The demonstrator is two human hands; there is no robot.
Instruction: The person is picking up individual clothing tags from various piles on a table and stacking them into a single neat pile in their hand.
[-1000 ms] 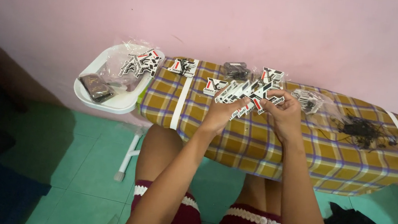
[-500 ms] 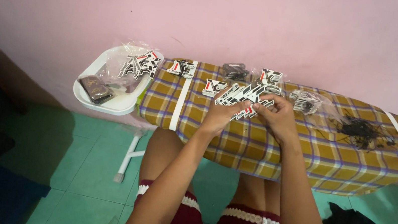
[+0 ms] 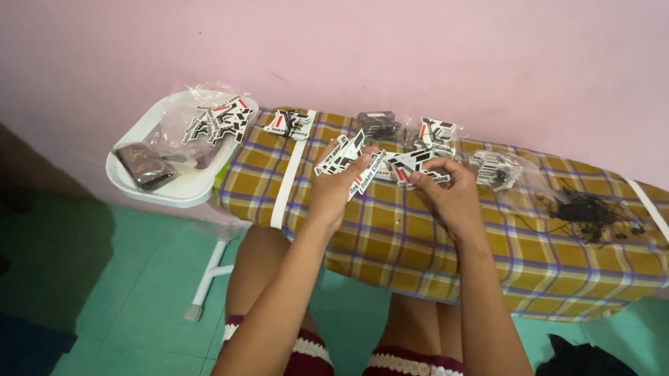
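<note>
A: Where the yellow-and-brown plaid ironing board (image 3: pixel 462 255) runs across the view, both hands work over its middle. Left hand (image 3: pixel 336 187) has its fingers closed on a fanned bunch of small white, black and red printed paper tags (image 3: pixel 344 157), held just above the cloth.

B: And the right?

A: Right hand (image 3: pixel 454 196) is pinched shut on a second cluster of the same tags (image 3: pixel 416 162), thumb and fingertips curled around them. The two bunches sit just beside each other, nearly meeting between the hands. Whether they actually touch, I cannot tell; the print blurs together there.

B: Anything loose on the board?

A: Several things. A clear plastic bag of more tags (image 3: pixel 496 169) lies just right of the right hand. Beyond it, a dark tangle of black threads or strings (image 3: pixel 587 212) rests in thin plastic near the board's right end. At the far edge, a small dark packet (image 3: pixel 378 124) and another tag bundle (image 3: pixel 437 129). One white tag stack (image 3: pixel 289 124) sits on the left part, by the white strap (image 3: pixel 288 176) crossing the cover.

B: Off the board?

A: White plastic tray (image 3: pixel 181 188) at the left end, holding a bag of tags (image 3: pixel 215 121) and a brown wrapped bundle (image 3: pixel 142 164). Pink wall (image 3: pixel 118 8) behind, green tiled floor (image 3: pixel 135 291) below, the person's knees under the board.
</note>
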